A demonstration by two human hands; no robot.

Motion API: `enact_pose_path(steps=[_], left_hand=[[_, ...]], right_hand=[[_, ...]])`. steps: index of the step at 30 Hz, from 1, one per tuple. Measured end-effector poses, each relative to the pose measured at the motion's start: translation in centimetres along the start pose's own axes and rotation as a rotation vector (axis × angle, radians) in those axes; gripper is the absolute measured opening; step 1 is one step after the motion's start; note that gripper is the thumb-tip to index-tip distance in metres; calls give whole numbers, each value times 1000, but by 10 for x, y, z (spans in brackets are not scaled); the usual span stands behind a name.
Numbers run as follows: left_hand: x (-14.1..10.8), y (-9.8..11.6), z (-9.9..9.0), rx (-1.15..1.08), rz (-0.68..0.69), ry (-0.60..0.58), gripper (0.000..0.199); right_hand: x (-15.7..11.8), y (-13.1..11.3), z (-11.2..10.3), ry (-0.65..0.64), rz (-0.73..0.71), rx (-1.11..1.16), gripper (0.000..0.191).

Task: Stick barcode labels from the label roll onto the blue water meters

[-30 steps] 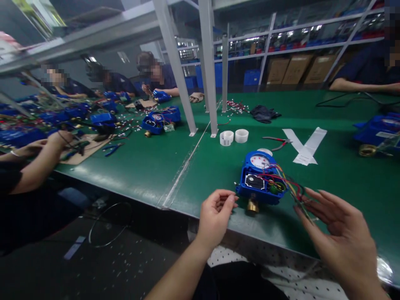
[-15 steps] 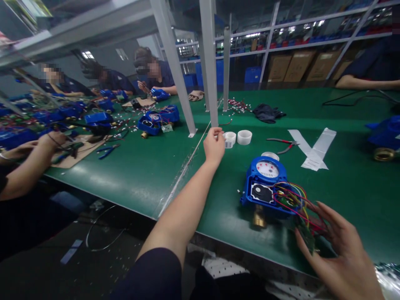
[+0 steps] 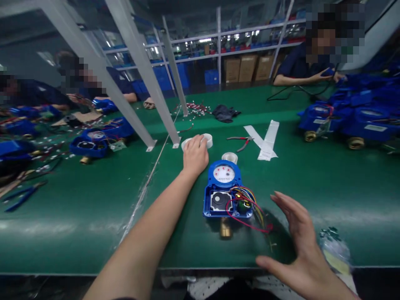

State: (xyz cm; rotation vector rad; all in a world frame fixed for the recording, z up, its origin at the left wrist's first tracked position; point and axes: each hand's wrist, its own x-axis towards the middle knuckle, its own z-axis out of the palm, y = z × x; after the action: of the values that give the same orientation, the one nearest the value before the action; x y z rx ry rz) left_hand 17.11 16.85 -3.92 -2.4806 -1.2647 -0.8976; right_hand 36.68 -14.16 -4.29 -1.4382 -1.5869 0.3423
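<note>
My left hand [image 3: 196, 154] reaches out over white tape-like rolls [image 3: 207, 141], fingers stretched across them and partly hiding them. Nearer to me stands a blue water meter [image 3: 206, 200] with its lower housing uncovered. It has a round white dial [image 3: 223, 173], a black-and-white module [image 3: 221, 201], loose coloured wires [image 3: 250, 196] and a brass fitting [image 3: 225, 229] pointing towards me. Right of the meter, my right hand [image 3: 300, 237] is open, thumb and fingers wide apart, holding nothing I can see. The red wire ends [image 3: 268, 228] lie between the meter and that hand, blurred.
Behind the meter are another white roll [image 3: 229, 157], red-handled pliers [image 3: 242, 141] and crossed white strips [image 3: 265, 141]. Grey posts [image 3: 150, 83] rise at left. Blue meters [image 3: 368, 125] crowd the right, near a co-worker. A plastic bag [image 3: 336, 250] lies by the front edge.
The view has swung right. My left hand has moved from beside the rolls to over them. My right hand has let go of the wired green circuit board and opened.
</note>
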Motion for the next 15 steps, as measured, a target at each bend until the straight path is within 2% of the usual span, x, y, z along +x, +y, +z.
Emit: enact_pose_path(steps=[6,12,15], left_hand=[[4,1,7,33,-76,-57,53],[5,-2,7,13,-63,-123,45],[6,-3,9,49,-52,-119,40]], right_hand=[[-3,-2,-4,-8,8,26,106],[2,-7,-8,-37,-57,-19,104],[4,-9,-11,-33,-85,-24,103]])
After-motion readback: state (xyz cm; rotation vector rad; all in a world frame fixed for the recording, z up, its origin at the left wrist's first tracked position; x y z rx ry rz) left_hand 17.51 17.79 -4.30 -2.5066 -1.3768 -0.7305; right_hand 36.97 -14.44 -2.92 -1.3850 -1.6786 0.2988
